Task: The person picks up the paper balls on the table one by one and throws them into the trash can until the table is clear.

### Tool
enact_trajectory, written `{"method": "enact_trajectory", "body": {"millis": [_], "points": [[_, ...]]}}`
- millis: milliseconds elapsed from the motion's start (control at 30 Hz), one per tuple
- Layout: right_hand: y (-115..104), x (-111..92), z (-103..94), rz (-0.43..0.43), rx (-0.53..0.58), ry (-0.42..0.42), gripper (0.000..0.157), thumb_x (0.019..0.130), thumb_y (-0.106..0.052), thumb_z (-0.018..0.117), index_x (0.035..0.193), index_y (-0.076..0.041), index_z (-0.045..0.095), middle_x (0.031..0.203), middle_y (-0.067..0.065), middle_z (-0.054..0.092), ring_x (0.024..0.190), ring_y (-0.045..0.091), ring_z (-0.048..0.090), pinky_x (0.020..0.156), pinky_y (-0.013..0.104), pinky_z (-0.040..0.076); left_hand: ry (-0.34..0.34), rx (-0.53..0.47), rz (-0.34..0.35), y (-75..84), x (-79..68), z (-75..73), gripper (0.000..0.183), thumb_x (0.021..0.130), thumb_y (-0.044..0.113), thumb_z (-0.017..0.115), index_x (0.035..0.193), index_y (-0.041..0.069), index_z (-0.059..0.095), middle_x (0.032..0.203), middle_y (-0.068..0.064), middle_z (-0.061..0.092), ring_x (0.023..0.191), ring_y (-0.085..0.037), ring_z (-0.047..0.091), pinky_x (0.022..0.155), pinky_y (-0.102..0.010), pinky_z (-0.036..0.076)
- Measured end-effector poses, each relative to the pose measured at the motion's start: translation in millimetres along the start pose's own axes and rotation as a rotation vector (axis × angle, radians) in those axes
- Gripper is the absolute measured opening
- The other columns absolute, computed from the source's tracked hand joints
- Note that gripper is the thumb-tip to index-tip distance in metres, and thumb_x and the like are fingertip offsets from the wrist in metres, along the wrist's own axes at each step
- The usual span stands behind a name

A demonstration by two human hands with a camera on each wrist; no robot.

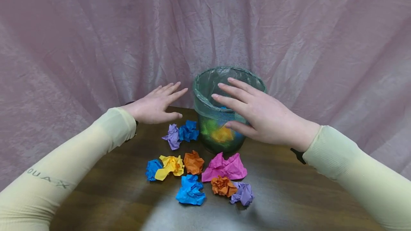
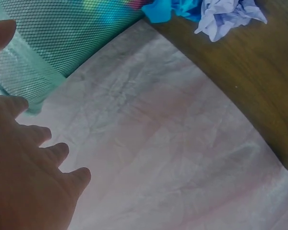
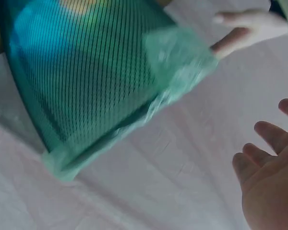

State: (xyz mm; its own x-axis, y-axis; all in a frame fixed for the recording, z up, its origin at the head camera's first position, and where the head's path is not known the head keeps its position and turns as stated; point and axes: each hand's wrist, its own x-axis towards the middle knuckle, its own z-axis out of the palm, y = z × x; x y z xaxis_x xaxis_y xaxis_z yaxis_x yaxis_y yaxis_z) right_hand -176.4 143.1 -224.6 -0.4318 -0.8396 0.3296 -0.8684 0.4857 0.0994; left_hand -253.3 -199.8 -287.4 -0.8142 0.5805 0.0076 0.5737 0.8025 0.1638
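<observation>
Left grip (image 1: pixel 154 106) and right grip (image 1: pixel 264 115) held spread, lined mesh bin (image 1: pixel 205 108) placed nearby, crumpled papers (image 1: pixel 224 168) strewn on the tabletop (image 1: pixel 122 181).

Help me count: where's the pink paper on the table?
In the head view, the pink paper lies just right of centre, in front of the bin, right of an orange ball.

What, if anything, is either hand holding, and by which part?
Nothing is held: the left hand and the right hand are both spread open, nothing in either grip.
</observation>
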Motion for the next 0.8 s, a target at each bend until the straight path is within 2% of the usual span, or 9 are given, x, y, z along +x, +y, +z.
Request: {"method": "enact_trajectory", "body": {"millis": [167, 367, 633, 800], "points": [[-23, -9, 11.5, -0.114, 0.01, 0.007, 0.072, 0.097, -0.04, 0.071, 0.159, -0.016, 0.041, 0.166, 0.008, 0.029, 0.156, 0.028, 0.015, 0.119, 0.05, 0.029, -0.025, 0.003, -0.01, -3.7, -2.6, 9.5, 0.093, 0.095, 0.055, 0.064, 0.166, 0.022, 0.014, 0.171, -0.011, 0.003, 0.156, -0.035, 0.002, 0.122, -0.059, 0.005], [-42, -18, 36.2, -0.165, 0.034, -0.052, 0.071, 0.097, -0.042, 0.07, 0.158, -0.016, 0.042, 0.165, 0.008, 0.032, 0.156, 0.028, 0.016, 0.12, 0.045, 0.029, -0.073, -0.004, -0.019, -6.9, -3.4, 27.1, 0.096, 0.093, 0.05, 0.069, 0.166, 0.021, 0.015, 0.171, -0.013, 0.005, 0.156, -0.037, 0.005, 0.121, -0.062, 0.005], [-57, -32, 82.5, -0.106, 0.122, -0.198, 0.071, 0.099, -0.05, 0.064, 0.16, -0.024, 0.039, 0.166, 0.001, 0.029, 0.156, 0.021, 0.014, 0.121, 0.041, 0.027, -0.123, -0.034, -0.037, -19.7, 1.5, 71.1, 0.1, 0.089, 0.049, 0.075, 0.166, 0.02, 0.018, 0.171, -0.014, 0.006, 0.155, -0.039, 0.009, 0.12, -0.063, 0.01], [-62, -36, 113.4, -0.082, 0.137, -0.247, 0.076, 0.097, -0.06, 0.06, 0.161, -0.024, 0.037, 0.167, 0.002, 0.028, 0.156, 0.023, 0.011, 0.122, 0.039, 0.022, -0.154, -0.085, -0.066, -26.3, 2.8, 100.4, 0.102, 0.086, 0.046, 0.079, 0.165, 0.016, 0.022, 0.17, -0.018, 0.01, 0.154, -0.044, 0.011, 0.119, -0.063, 0.017]]}}
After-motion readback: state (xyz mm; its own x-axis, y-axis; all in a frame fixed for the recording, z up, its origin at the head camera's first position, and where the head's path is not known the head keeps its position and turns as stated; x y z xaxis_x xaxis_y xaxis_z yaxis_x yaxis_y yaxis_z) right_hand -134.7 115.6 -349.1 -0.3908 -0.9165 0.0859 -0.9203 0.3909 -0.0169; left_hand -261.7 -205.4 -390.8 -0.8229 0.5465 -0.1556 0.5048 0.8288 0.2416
